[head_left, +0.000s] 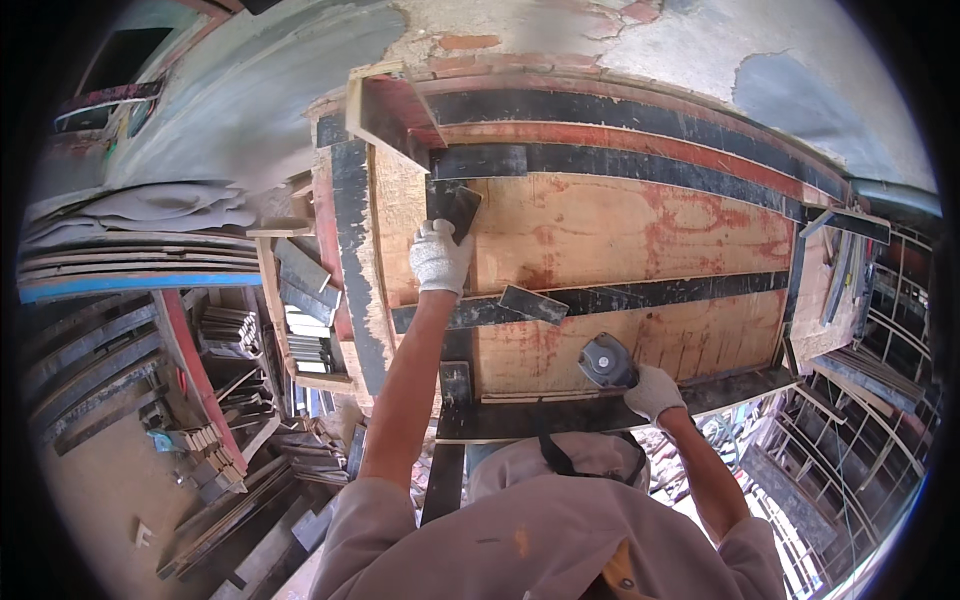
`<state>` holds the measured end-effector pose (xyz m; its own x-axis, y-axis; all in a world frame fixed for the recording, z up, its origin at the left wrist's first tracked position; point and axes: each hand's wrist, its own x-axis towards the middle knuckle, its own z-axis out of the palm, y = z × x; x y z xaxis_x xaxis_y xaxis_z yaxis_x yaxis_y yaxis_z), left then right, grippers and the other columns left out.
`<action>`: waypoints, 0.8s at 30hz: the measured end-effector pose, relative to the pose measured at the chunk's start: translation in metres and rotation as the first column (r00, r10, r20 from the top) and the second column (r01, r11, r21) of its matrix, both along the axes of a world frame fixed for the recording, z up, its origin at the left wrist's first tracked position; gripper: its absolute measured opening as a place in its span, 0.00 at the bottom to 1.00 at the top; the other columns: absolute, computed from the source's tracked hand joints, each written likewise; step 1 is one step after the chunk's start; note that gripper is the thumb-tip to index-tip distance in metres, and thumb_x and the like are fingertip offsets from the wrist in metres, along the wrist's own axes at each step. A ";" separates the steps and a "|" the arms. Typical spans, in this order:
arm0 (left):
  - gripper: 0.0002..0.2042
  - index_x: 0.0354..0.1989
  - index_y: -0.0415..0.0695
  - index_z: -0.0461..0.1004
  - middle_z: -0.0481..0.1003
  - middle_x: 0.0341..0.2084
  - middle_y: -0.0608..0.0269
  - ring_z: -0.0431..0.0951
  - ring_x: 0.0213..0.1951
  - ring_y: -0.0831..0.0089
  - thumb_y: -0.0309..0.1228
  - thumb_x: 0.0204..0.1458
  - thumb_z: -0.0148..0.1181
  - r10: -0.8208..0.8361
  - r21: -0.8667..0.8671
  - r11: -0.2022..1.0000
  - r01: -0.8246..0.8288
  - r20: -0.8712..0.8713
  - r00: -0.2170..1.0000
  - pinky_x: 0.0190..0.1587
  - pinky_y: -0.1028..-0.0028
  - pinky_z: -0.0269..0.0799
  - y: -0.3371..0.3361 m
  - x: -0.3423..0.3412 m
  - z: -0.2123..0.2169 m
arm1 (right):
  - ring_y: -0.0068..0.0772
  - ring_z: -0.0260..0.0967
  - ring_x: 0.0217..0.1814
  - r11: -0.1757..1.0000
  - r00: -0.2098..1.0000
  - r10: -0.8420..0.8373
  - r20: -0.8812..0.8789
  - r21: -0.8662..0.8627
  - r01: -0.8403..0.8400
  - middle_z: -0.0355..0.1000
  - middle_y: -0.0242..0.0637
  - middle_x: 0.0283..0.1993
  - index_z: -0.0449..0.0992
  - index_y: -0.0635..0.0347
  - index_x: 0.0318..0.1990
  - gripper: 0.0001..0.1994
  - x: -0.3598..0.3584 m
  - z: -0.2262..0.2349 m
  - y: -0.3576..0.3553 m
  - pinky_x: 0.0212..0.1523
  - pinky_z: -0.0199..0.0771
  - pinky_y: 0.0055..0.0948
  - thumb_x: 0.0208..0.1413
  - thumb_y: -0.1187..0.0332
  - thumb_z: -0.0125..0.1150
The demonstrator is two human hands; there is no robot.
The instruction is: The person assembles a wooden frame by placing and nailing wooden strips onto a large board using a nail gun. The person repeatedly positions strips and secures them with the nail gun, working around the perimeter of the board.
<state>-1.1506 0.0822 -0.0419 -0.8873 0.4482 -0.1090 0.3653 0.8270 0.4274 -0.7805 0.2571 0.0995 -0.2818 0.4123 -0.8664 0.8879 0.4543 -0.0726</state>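
Observation:
My left hand (440, 258), in a white knit glove, grips a short black board piece (463, 212) near the upper left of the plywood panel (570, 225). The fingers are closed round its lower end. Another short black piece (533, 303) lies aslant on the panel's middle black strip (690, 293). At the panel's near side my right hand (655, 394), also gloved, is closed on a grey power tool (605, 360) with a rounded head. Its handle is mostly hidden by the hand, and its exact kind cannot be made out.
An upright wooden bracket (385, 120) stands at the panel's far left corner. Black strips (640, 160) run along the far edge, below a peeling wall (640, 40). Stacked boards (150, 265) and a red post (200, 375) are at left. Metal racks (860, 410) stand at right.

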 end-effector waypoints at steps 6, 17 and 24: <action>0.20 0.36 0.42 0.75 0.73 0.39 0.52 0.77 0.43 0.51 0.42 0.45 0.77 0.213 0.312 0.933 -0.181 -0.072 0.974 0.43 0.55 0.76 0.033 -0.011 0.018 | 0.63 0.76 0.55 0.998 0.997 -0.050 -0.053 0.019 0.051 0.79 0.62 0.46 0.81 0.64 0.48 0.22 0.015 -0.017 -0.002 0.57 0.75 0.50 0.44 0.65 0.60; 0.22 0.34 0.40 0.75 0.74 0.35 0.53 0.77 0.39 0.53 0.41 0.42 0.81 0.255 0.418 0.895 -0.158 -0.186 0.949 0.43 0.58 0.75 0.046 -0.056 -0.012 | 0.35 0.77 0.27 0.850 0.886 -0.453 0.095 -0.254 0.462 0.79 0.45 0.30 0.80 0.65 0.43 0.14 -0.008 -0.001 0.001 0.29 0.77 0.36 0.47 0.72 0.64; 0.24 0.34 0.39 0.75 0.74 0.32 0.55 0.76 0.35 0.59 0.42 0.40 0.83 0.267 0.394 0.885 -0.250 0.011 0.964 0.40 0.62 0.75 0.045 -0.060 -0.005 | 0.50 0.77 0.25 0.984 0.894 -0.162 -0.418 -0.135 0.116 0.77 0.46 0.26 0.78 0.64 0.48 0.18 -0.014 0.009 0.005 0.30 0.77 0.42 0.48 0.69 0.68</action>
<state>-1.2104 0.1268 -0.0474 -0.9772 0.2015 0.0664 0.1863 0.6655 0.7227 -0.7945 0.2623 0.1083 -0.5799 0.3890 -0.7158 0.8145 0.2978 -0.4980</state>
